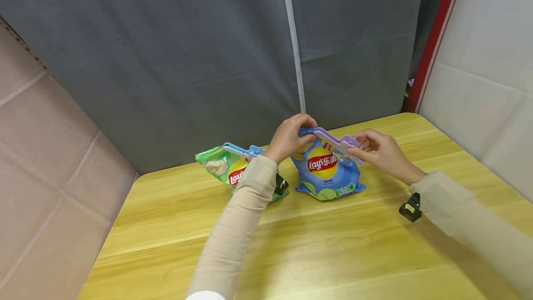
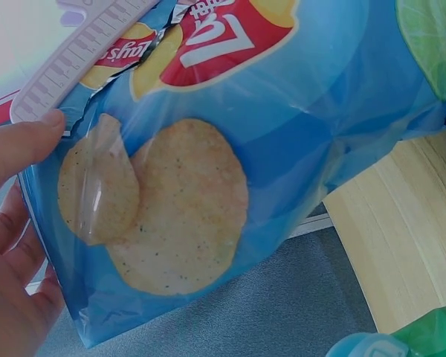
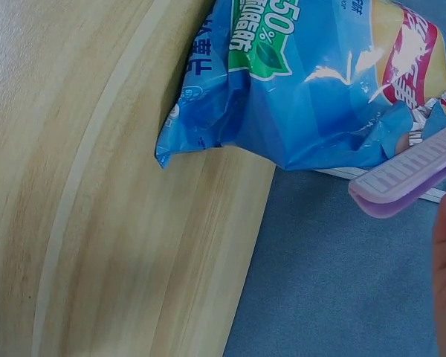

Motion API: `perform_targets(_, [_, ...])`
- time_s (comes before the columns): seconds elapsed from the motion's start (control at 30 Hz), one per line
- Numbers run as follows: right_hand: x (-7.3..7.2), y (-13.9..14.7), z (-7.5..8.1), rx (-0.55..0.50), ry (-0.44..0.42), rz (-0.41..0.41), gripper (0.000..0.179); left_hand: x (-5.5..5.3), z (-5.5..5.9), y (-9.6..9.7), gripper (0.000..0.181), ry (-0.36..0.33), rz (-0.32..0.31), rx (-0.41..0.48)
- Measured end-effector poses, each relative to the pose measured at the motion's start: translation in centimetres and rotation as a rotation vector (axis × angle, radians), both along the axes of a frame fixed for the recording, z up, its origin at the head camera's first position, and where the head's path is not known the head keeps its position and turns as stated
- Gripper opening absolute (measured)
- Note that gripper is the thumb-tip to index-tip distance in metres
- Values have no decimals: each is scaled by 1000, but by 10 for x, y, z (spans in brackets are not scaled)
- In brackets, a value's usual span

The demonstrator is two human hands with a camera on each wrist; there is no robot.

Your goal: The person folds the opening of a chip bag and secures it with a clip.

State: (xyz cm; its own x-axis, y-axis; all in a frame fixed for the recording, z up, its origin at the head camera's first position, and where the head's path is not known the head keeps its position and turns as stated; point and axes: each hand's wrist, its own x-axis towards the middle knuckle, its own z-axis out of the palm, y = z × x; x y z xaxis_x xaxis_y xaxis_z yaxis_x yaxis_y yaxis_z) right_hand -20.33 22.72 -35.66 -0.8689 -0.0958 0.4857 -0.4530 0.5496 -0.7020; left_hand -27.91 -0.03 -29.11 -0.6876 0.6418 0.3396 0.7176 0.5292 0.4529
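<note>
A blue Lay's chip bag (image 1: 321,165) stands on the table, its top slanting down to the right. My left hand (image 1: 289,138) pinches the bag's upper left corner, thumb in front, by the end of a purple bag clip (image 1: 339,145). With its thumb and fingers my right hand (image 1: 379,152) grips the clip near its right end. The clip lies along the bag's folded top edge. In the left wrist view the left thumb (image 2: 30,145) presses at the clip's end. The right wrist view shows the clip (image 3: 409,175) with its other end sticking out past the bag.
To the left stands a green Lay's bag (image 1: 218,163) with a light blue clip (image 1: 243,152) across its top, partly hidden behind my left forearm. A grey curtain (image 1: 187,59) hangs behind the wooden table (image 1: 175,226). Pale panels flank both sides.
</note>
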Motion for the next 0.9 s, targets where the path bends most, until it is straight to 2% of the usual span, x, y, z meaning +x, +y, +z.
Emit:
perform_targets(0.23, [-2, 1, -1, 8, -8, 3, 30, 1, 0, 1, 23, 26, -4, -25])
perform_targets(0.43, [-2, -1, 2, 48, -12, -31, 28, 1, -1, 1, 21, 23, -4, -26])
perform_targets(0.9, [-2, -1, 5, 65, -7, -31, 26, 0, 0, -2, 23, 30, 27, -55])
